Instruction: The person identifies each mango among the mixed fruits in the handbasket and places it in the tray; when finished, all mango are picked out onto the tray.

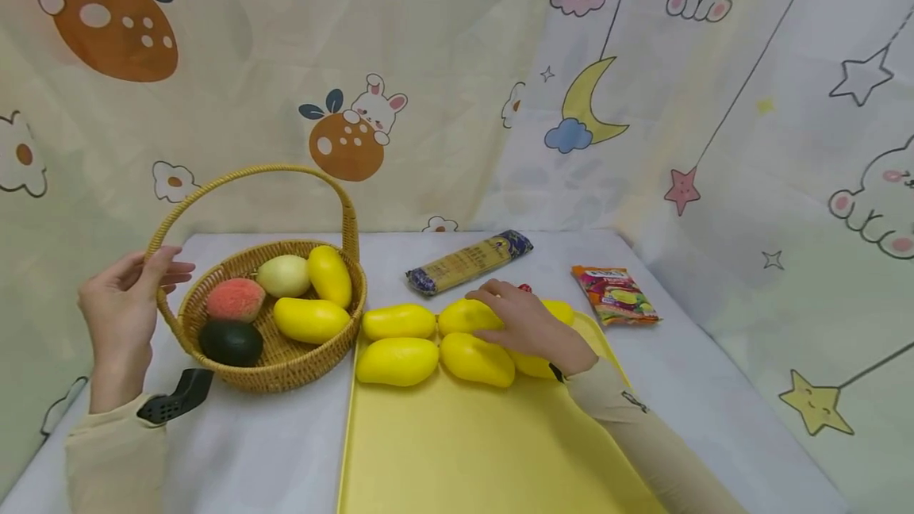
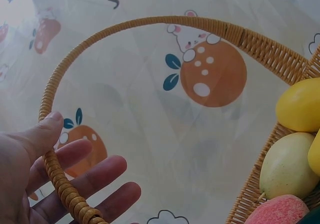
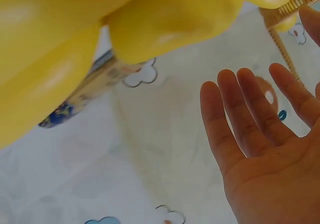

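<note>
My left hand [image 1: 127, 304] holds the handle [image 2: 70, 194] of a round wicker basket [image 1: 286, 375] between thumb and fingers, at the handle's left side. Inside the basket lie two yellow mangoes [image 1: 310, 320], a pale green-yellow fruit [image 1: 283, 275], a fuzzy pink peach [image 1: 236, 300] and a dark avocado [image 1: 231, 342]. On a yellow tray [image 1: 457, 450], several more mangoes [image 1: 397, 362] stand in two rows. Over the right part of these rows is my right hand [image 1: 531, 327], its fingers extended and its palm [image 3: 280, 184] bare. It partly hides the mangoes behind it.
Behind the tray lies a long pack with blue ends [image 1: 467, 262], and to its right a colourful snack bag [image 1: 616, 295]. A small red thing [image 1: 525, 288] peeks out behind my right hand. Printed cloth walls [image 1: 443, 101] border the white table.
</note>
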### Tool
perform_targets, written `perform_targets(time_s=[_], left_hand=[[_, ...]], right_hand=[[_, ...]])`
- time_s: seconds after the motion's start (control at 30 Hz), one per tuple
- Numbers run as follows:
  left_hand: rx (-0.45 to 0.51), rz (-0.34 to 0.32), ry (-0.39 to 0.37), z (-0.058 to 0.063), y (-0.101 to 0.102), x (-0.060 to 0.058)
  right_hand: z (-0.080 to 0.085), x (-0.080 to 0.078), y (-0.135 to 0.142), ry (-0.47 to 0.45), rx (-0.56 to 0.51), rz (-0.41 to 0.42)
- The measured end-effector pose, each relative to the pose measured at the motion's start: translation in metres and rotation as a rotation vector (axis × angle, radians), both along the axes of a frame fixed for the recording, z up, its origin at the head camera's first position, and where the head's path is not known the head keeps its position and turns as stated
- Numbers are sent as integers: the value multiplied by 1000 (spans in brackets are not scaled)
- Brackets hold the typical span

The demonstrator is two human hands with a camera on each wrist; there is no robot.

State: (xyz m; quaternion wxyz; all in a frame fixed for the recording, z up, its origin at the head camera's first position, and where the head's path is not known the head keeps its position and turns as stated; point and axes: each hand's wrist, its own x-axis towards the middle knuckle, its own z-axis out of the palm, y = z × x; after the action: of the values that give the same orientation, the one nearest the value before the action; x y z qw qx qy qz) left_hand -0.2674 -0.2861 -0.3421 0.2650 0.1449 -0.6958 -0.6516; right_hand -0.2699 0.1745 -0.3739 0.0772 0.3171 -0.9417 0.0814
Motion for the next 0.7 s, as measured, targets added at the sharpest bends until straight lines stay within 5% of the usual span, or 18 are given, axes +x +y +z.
perform_targets(time_s=[0.7], left_hand=[[-18,17,-11,-1,1,-1]], right_hand=[[10,-37,-138,-52,80,198]])
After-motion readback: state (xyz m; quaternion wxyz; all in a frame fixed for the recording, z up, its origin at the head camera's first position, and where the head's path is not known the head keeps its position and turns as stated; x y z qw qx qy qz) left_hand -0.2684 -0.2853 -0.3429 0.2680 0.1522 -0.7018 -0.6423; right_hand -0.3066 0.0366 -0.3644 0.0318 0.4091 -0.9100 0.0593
